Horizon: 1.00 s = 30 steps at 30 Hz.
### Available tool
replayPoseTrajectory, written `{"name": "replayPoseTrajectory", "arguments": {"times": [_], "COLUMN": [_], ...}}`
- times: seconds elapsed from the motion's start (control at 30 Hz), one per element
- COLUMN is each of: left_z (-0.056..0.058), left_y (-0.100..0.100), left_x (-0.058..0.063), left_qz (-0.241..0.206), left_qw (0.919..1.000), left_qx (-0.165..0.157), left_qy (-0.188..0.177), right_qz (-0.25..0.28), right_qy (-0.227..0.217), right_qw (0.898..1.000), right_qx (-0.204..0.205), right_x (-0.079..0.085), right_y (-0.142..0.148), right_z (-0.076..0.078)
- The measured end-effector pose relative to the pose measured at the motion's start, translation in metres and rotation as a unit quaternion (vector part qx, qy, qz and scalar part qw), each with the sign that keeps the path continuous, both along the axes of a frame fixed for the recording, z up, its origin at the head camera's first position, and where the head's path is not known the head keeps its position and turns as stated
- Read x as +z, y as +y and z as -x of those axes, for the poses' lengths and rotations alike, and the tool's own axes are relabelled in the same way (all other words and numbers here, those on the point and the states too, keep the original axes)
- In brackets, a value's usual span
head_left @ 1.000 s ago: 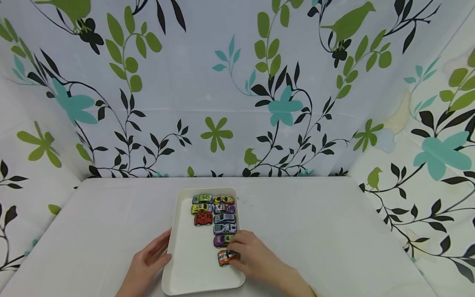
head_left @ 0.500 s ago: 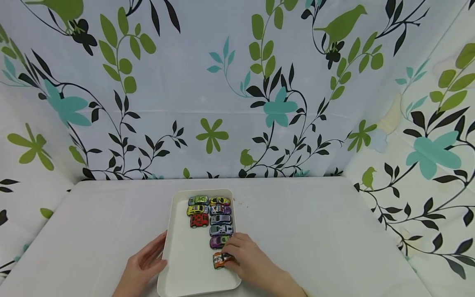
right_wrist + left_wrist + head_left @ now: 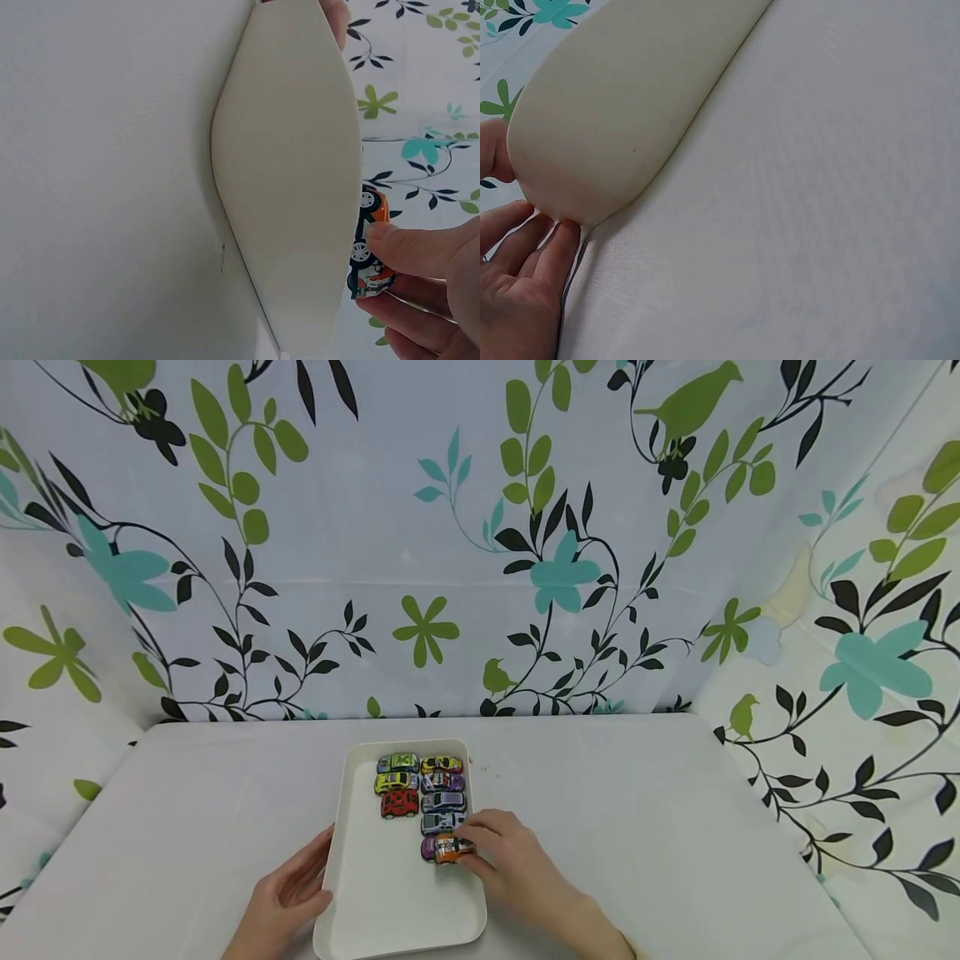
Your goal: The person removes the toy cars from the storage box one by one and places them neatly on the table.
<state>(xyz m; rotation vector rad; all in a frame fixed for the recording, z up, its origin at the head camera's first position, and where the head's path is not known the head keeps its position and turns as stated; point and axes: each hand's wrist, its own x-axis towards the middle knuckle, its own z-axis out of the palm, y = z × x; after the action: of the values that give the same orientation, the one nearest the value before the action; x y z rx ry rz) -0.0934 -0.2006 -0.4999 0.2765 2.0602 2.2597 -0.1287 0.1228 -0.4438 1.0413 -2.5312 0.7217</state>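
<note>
Pinching the orange toy car (image 3: 450,849), the right hand (image 3: 517,868) has a snug grip by the right edge of the white tray (image 3: 397,914), partly hiding a purple car (image 3: 428,850) in the head view. The left hand (image 3: 281,893) is way looser, fingers touching the tray's left edge. Farther up, a red car (image 3: 400,804) sits just beside a yellow car (image 3: 392,782).

Orange car (image 3: 363,253) pinched past the rim of the tray (image 3: 289,165)
The right fingers (image 3: 409,319) and thumb (image 3: 412,250) grip it, two wheels showing; patterned cloth (image 3: 412,75) behind, table (image 3: 105,180) at left.
</note>
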Motion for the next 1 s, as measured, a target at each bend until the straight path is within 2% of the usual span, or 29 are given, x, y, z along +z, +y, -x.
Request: {"name": "replayPoseTrajectory", "arguments": {"times": [0.3, 0.47, 0.57, 0.77, 1.0], "left_z": [0.0, 0.0, 0.0, 0.001, 0.002], "left_y": [-0.002, -0.002, -0.001, -0.001, -0.001], "left_x": [-0.002, -0.001, -0.001, -0.002, -0.001], "left_qz": [-0.008, -0.003, 0.002, -0.005, -0.011], "left_qw": [0.9981, 0.9981, 0.9985, 0.999, 0.9992], "left_qx": [-0.026, -0.022, -0.016, -0.013, -0.018], "left_qy": [0.054, 0.058, 0.051, 0.043, 0.034], "right_qz": [0.034, 0.039, 0.036, 0.03, 0.022], "right_qy": [-0.008, -0.011, -0.014, -0.046, -0.056], "right_qw": [0.998, 0.997, 0.996, 0.993, 0.991], "right_qx": [-0.046, -0.071, -0.086, -0.108, -0.118], "right_x": [0.009, 0.009, 0.003, -0.014, -0.028], "right_y": [0.017, 0.03, 0.039, 0.056, 0.065], "right_z": [0.013, 0.025, 0.035, 0.05, 0.059]}}
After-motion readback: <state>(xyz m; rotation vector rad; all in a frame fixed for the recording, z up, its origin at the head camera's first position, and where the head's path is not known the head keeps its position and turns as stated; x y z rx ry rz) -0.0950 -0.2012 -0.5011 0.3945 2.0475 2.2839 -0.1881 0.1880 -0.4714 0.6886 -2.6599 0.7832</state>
